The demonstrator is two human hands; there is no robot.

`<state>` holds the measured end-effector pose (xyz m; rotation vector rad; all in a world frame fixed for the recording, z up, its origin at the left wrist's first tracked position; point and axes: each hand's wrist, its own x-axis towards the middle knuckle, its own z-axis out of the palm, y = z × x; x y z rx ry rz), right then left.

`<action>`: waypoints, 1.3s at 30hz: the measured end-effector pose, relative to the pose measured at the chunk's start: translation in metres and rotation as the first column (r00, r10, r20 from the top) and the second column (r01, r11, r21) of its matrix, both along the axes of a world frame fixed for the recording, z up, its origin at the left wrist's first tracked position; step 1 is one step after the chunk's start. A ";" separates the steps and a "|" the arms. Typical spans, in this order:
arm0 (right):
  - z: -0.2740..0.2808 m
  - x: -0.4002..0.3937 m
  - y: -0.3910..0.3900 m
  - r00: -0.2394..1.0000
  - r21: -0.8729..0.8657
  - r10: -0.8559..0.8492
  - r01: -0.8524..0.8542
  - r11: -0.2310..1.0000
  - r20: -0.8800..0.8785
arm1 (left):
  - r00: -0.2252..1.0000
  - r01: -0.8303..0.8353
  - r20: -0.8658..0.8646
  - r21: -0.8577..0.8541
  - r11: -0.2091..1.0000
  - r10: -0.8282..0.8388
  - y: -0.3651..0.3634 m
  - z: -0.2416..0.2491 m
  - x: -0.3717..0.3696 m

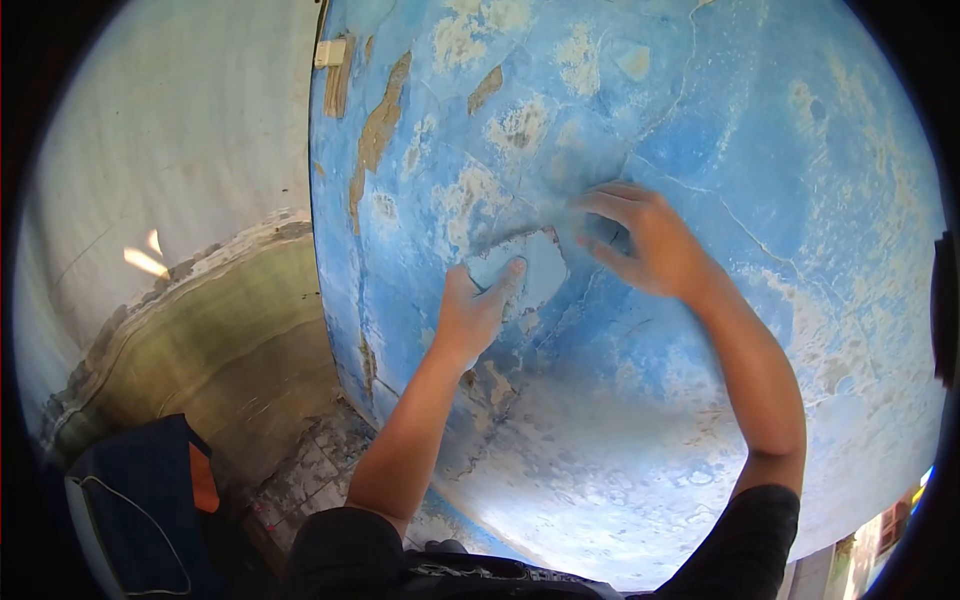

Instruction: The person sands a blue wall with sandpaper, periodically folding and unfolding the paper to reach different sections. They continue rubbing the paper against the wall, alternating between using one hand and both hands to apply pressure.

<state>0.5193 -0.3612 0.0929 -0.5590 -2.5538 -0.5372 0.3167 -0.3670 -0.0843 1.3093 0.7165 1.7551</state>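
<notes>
My left hand (474, 312) is closed on a pale blue-grey flat piece with ragged edges (535, 268), with the thumb lying across its face. The piece overlaps the worn blue wall (640, 345) in this view. To the right and slightly higher, my right hand (640, 238) is close to the wall, its fingers curved and the thumb apart from them. A gap shows between that thumb and the fingers, and the fingertips look hazy and a little blurred. Pale scraped patches (522, 122) and thin cracks mark the paint around both hands.
Left of the wall's edge stands a whitish wall (200, 120) with a stained greenish lower band (230, 305). A dark blue item with a cord (135, 500) sits at lower left. Broken rubble (305, 465) lies on the floor. A wood piece (336, 80) is fixed near the edge.
</notes>
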 end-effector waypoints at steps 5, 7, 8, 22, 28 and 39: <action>-0.025 -0.013 -0.010 0.986 -0.581 -0.121 0.164 0.797 0.112 | 0.993 0.104 0.063 -0.056 0.993 -0.100 -0.025 -0.018 0.009; -0.036 -0.006 -0.013 0.981 -0.680 -0.162 0.188 0.709 0.103 | 0.942 0.250 0.227 0.010 0.968 -0.246 -0.023 -0.039 0.017; -0.035 -0.006 -0.015 0.980 -0.684 -0.168 0.197 0.702 0.109 | 0.845 0.350 0.387 0.117 0.929 -0.368 -0.019 -0.050 0.022; -0.058 -0.007 -0.022 0.809 -0.662 -0.278 0.585 0.469 0.518 | 0.902 0.063 0.411 0.176 0.982 -0.132 -0.017 -0.078 0.059; -0.075 0.002 -0.012 0.962 -0.934 -0.218 -0.077 0.349 -0.161 | 0.932 0.203 0.272 0.152 0.967 -0.239 -0.034 -0.067 0.039; -0.080 0.009 0.000 0.930 -0.911 -0.195 -0.235 0.338 -0.312 | 0.653 0.387 0.431 0.517 0.764 -0.623 -0.018 -0.088 0.057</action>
